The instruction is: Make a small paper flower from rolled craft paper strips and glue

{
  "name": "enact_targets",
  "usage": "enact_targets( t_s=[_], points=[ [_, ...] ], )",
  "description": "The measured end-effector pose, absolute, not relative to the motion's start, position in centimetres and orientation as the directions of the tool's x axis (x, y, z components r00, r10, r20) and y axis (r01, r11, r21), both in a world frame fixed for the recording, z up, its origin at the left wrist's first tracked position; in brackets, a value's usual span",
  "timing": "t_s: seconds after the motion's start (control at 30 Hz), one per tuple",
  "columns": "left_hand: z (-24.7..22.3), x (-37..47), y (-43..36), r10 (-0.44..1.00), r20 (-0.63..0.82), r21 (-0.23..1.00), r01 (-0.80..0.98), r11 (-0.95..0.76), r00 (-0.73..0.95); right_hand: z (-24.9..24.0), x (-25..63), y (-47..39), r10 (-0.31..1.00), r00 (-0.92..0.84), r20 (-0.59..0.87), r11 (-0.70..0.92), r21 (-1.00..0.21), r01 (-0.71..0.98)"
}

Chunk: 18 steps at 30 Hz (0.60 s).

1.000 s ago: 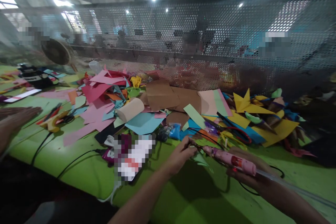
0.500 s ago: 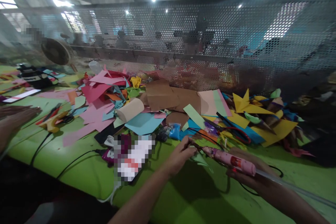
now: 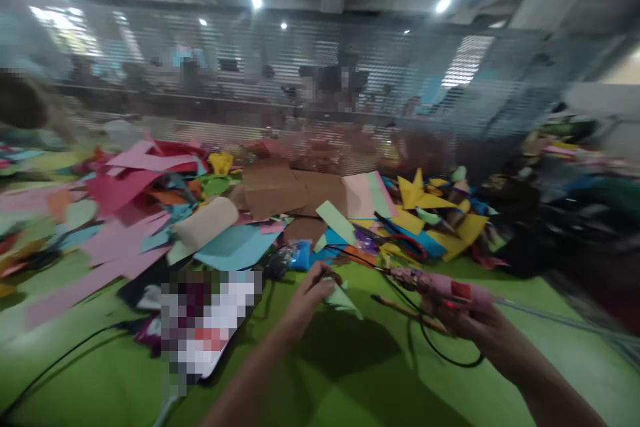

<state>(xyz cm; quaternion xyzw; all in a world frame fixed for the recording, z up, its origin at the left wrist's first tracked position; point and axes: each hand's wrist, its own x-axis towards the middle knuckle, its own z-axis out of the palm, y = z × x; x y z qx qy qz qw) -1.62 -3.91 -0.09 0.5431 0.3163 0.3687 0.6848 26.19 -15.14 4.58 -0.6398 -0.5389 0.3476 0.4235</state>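
My left hand (image 3: 310, 297) is closed, its fingertips pinching a light green paper piece (image 3: 345, 301) above the green table. My right hand (image 3: 475, 327) is wrapped round a pink glue gun (image 3: 463, 288) with a small red light on it. The gun's nozzle points left, apart from the green paper, and a long clear glue stick (image 3: 545, 317) runs out of its back. Below the gun, a thin brown stick (image 3: 400, 309) reaches in under my right hand; whether my fingers hold it too is unclear. A black cable (image 3: 450, 360) loops beneath that hand.
Coloured paper sheets (image 3: 125, 233) and brown sheets (image 3: 273, 190) are heaped along the back. A pale roll (image 3: 207, 223), red-handled scissors (image 3: 410, 247) and yellow paper shapes (image 3: 425, 197) lie there too. A phone (image 3: 217, 347), partly pixelated, is left of my left arm. A perforated screen (image 3: 300, 100) stands behind.
The view has swung right, so the table's things sit further left. The glue gun's nozzle has drawn away from the green paper. The brown stick now shows below the gun.
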Motion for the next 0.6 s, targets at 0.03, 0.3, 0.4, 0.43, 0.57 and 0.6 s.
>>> enact_targets(
  t_s=[0.03, 0.3, 0.4, 0.43, 0.57, 0.6],
  points=[
    [-0.3, -1.6, -3.8, 0.862, -0.043, 0.976, -0.165, 0.145, 0.505, 5.0, 26.6, -15.7, 0.975, 0.219, 0.019, -0.063, -0.931, 0.361],
    [-2.7, -1.6, -1.9, 0.856, -0.097, 0.966, -0.159, 0.204, 0.508, 4.7, 32.8, -20.4, 0.706, 0.708, 0.016, -0.211, -0.949, 0.233],
    [-3.0, -1.6, -1.8, 0.849, -0.088, 0.970, -0.148, 0.191, 0.521, 3.4, 35.2, -21.1, 0.619, 0.786, -0.009, -0.337, -0.906, 0.255],
    [-3.0, -1.6, -1.9, 0.852, -0.076, 0.971, -0.157, 0.182, 0.518, 3.1, 35.8, -21.2, 0.605, 0.796, -0.014, -0.376, -0.886, 0.270],
    [-2.5, -1.5, -2.3, 0.856, -0.074, 0.963, -0.188, 0.195, 0.512, 2.7, 37.6, -22.0, 0.601, 0.799, 0.016, -0.506, -0.766, 0.397],
    [-2.3, -1.5, -2.4, 0.851, -0.057, 0.963, -0.194, 0.185, 0.523, 2.7, 38.2, -22.4, 0.617, 0.785, 0.055, -0.525, -0.714, 0.463]
  ],
)
